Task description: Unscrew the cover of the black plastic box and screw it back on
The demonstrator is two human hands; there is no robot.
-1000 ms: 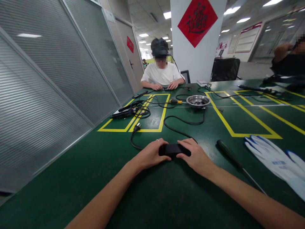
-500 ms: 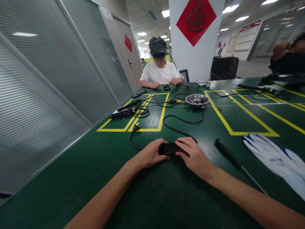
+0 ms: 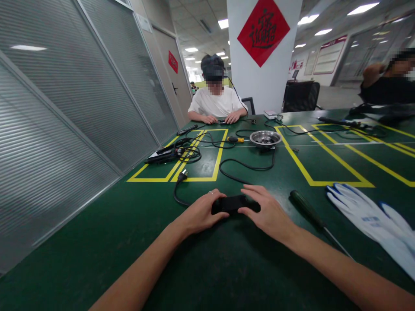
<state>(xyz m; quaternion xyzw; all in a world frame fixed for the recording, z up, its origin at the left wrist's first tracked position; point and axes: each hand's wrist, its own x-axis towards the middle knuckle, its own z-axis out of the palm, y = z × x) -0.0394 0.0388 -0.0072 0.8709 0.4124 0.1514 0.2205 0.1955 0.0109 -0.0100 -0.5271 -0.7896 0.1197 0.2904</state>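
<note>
A black oblong box (image 3: 234,203) lies between my two hands low over the green table, perhaps touching it. My left hand (image 3: 205,211) wraps its left end, thumb along the near edge and fingers on the far side. Around the right end curves my right hand (image 3: 266,209), its thumb at the near edge and its fingers spread more widely beyond the far edge. Part of the box is hidden by both hands. To the left, a black plug (image 3: 182,175) has a cord running down behind my left hand. Another black cord (image 3: 238,176) reaches the far side of my right hand.
On the green table (image 3: 227,268), a dark-handled screwdriver (image 3: 306,207) and white gloves (image 3: 369,220) lie right. Farther off are a metal bowl (image 3: 265,139) with small parts, a yellow screwdriver (image 3: 235,139) and tangled cables (image 3: 189,153). A person in white (image 3: 218,103) sits opposite.
My right hand's fingers have lifted off the box's top and spread wider around its right end. More of the box shows. The camera view has shifted slightly.
</note>
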